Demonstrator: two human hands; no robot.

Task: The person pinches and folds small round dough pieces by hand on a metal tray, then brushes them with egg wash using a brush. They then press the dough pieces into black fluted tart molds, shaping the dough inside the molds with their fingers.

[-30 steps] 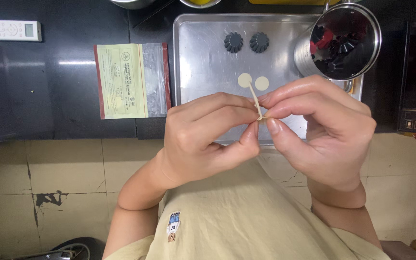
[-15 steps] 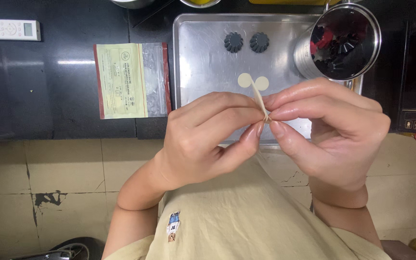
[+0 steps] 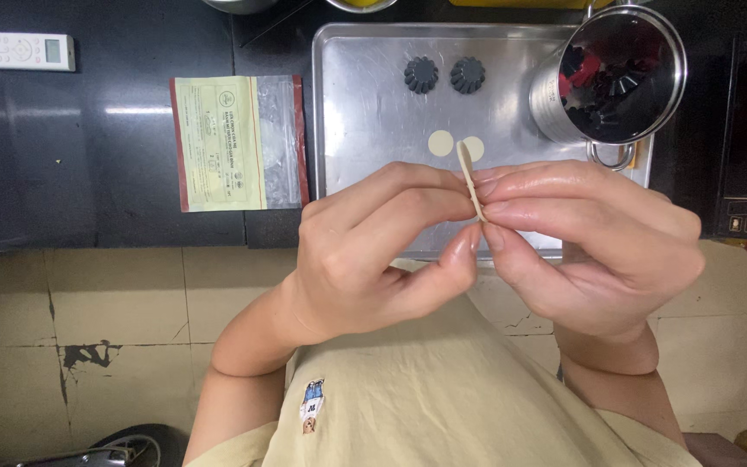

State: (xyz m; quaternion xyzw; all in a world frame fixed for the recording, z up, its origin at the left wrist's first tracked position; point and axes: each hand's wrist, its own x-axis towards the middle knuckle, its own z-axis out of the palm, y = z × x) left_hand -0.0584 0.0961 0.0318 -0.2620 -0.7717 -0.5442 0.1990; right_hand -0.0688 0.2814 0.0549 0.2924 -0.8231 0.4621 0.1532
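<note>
Item count: two hands, one thin pale dough strip, two pale dough discs, two dark fluted moulds, one metal tray, one steel pot, one flat packet, one white remote.

The left hand (image 3: 373, 251) and the right hand (image 3: 581, 242) meet at the centre of the view. Thumb and forefinger of each hand are pressed together on the dough strip (image 3: 469, 173), pinching its lower end from both sides. The strip stands nearly upright, with its upper end free above the fingertips. It is held in the air in front of the near edge of the metal tray (image 3: 365, 121).

On the tray, the two dough discs (image 3: 440, 143) lie side by side at 12 o'clock from the pinch, the right one partly hidden by the strip. The two fluted moulds (image 3: 421, 75) sit side by side further out at 12 o'clock, apart from the discs. The steel pot (image 3: 611, 73) stands at 2 o'clock on the tray's right end and holds dark and red pieces, too jumbled to count.

The left half of the tray is bare sheet metal. The flat packet (image 3: 235, 143) lies at 9 o'clock on the black counter, just beside the tray's left rim. The white remote (image 3: 23, 50) lies at 10 o'clock, well apart.
</note>
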